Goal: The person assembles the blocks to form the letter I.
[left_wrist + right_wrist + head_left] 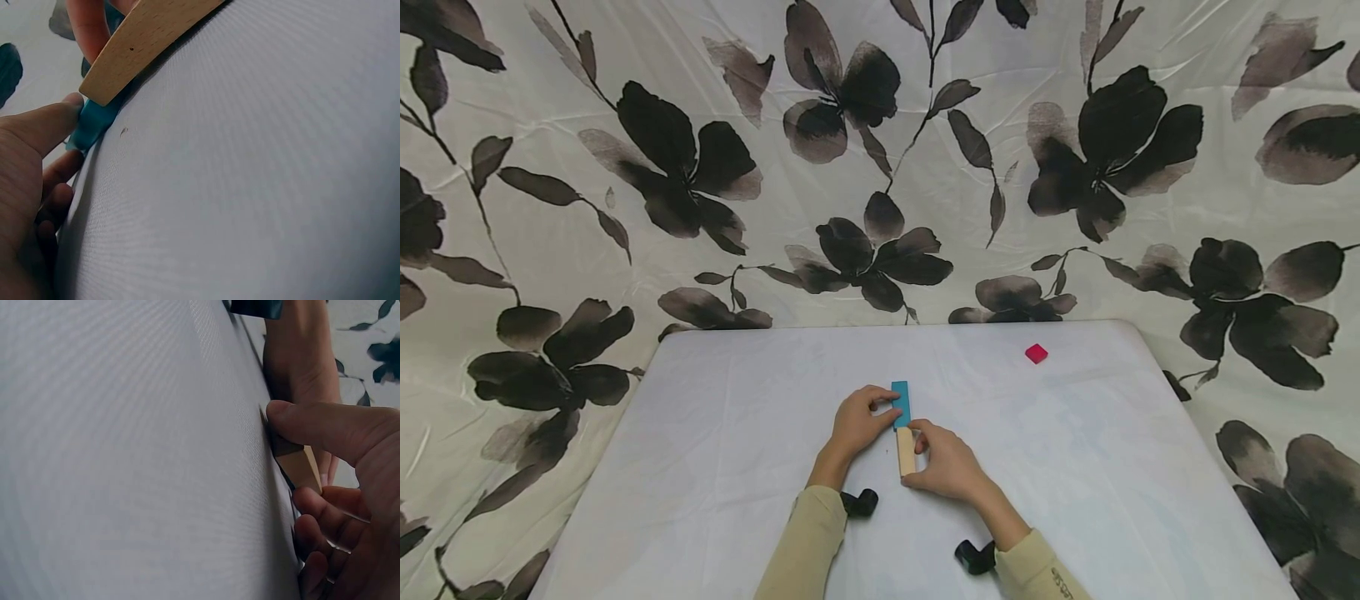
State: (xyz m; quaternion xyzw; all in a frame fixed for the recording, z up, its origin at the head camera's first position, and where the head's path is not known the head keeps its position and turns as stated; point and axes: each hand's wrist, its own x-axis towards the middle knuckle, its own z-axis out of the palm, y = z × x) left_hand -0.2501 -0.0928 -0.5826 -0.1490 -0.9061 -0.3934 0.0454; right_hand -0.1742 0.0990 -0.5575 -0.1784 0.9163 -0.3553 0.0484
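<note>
A blue block [901, 405] and a plain wooden block [906, 452] lie in a line on the white table, end to end. My left hand [859, 421] holds the blue block from its left side with thumb and forefinger. In the left wrist view, the blue block [97, 122] shows partly behind the wooden block [147, 47]. My right hand [950, 462] grips the wooden block lengthwise, thumb at the near end and forefinger at the far end. The right wrist view shows the wooden block [299, 464] between thumb and fingers.
A small red block [1036, 354] lies toward the far right of the white table [1045, 500]. Behind the table's far edge hangs a floral cloth [985, 192]. Black wrist devices [860, 503] sit at both sleeve cuffs.
</note>
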